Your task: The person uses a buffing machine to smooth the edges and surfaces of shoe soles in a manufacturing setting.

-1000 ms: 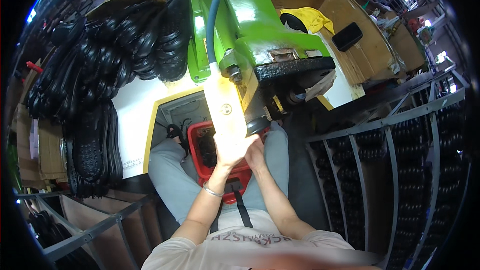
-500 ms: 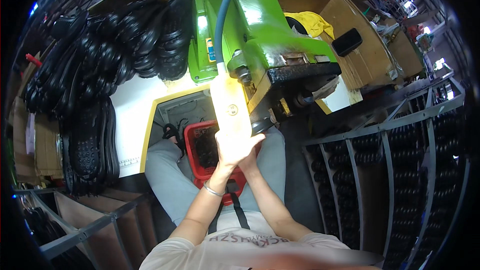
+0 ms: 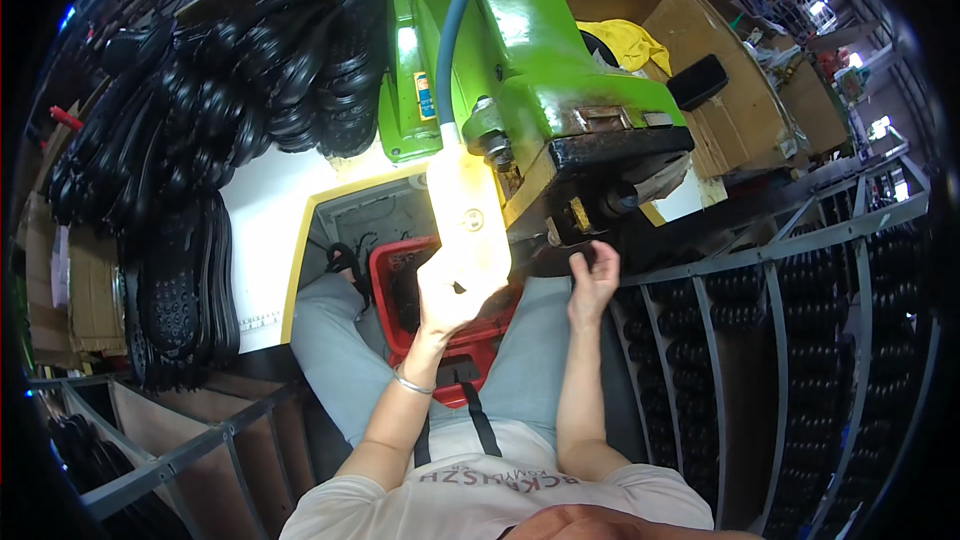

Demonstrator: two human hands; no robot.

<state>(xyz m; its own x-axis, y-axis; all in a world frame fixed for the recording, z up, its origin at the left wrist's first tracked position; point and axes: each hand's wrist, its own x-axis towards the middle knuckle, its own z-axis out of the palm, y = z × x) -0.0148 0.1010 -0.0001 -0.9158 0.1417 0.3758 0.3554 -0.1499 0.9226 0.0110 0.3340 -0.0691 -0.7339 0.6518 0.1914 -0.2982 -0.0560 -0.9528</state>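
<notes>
My left hand (image 3: pixel 448 302) is at the lower end of a glaring lamp (image 3: pixel 470 220), which washes out or hides much of its fingers. They look curled, but what they hold cannot be made out. To the right, my right hand (image 3: pixel 594 288) is raised beneath the black head of a green machine (image 3: pixel 620 155). Its thumb and fingers are bent around the end of a dark, flat piece (image 3: pixel 548 262) that looks like a black shoe sole. Shadow and the lamp hide most of that piece.
Black shoe soles (image 3: pixel 210 100) lie heaped on the white tabletop (image 3: pixel 265 230) at left. A red basket (image 3: pixel 385 290) with dark scraps sits between my legs. Metal racks (image 3: pixel 780 260) of black soles stand at right, and a divided rack (image 3: pixel 190 445) is at lower left.
My hands were together below the lamp and are now apart. The right one has moved right and up beneath the machine head; the left has shifted slightly left.
</notes>
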